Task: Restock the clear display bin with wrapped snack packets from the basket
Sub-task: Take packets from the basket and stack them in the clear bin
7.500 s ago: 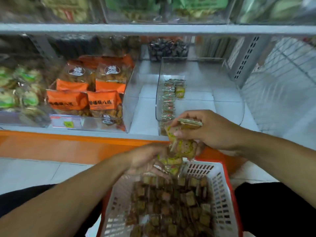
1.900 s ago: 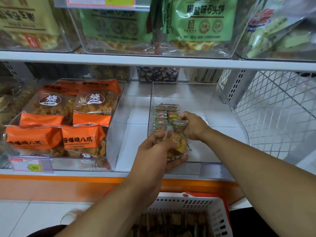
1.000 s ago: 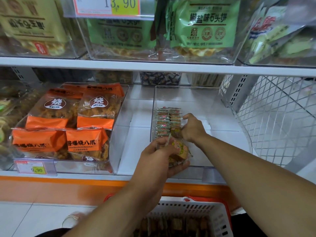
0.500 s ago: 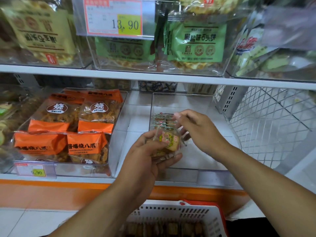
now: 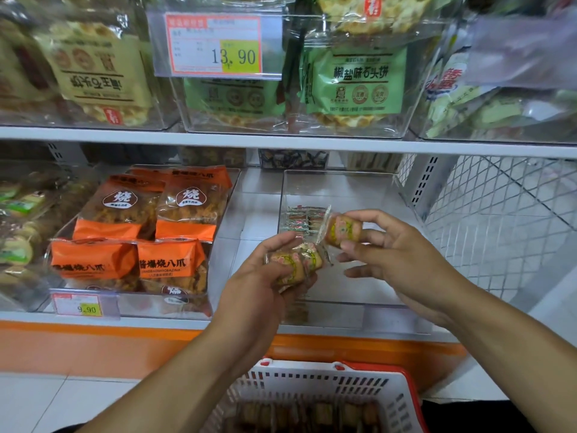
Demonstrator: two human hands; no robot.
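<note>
The clear display bin (image 5: 368, 310) sits on the lower shelf, right of centre, with a short row of wrapped snack packets (image 5: 304, 218) standing at its back left. My left hand (image 5: 265, 285) is shut on a small stack of clear-wrapped packets (image 5: 295, 260) over the bin's front left. My right hand (image 5: 393, 257) pinches one single packet (image 5: 342, 230) just above and to the right of that stack. The white basket with a red rim (image 5: 318, 385) stands below, holding several brown packets.
A clear bin of orange snack bags (image 5: 140, 242) stands to the left with a 9.90 price tag (image 5: 84, 306). The upper shelf (image 5: 281, 143) carries bins of green and yellow bags and a 13.90 tag (image 5: 218, 45). A white wire mesh panel (image 5: 505, 232) closes the right side.
My right hand has pulled back from the row in the bin and taken one packet off the stack in my left hand. The view has tilted up a little.
</note>
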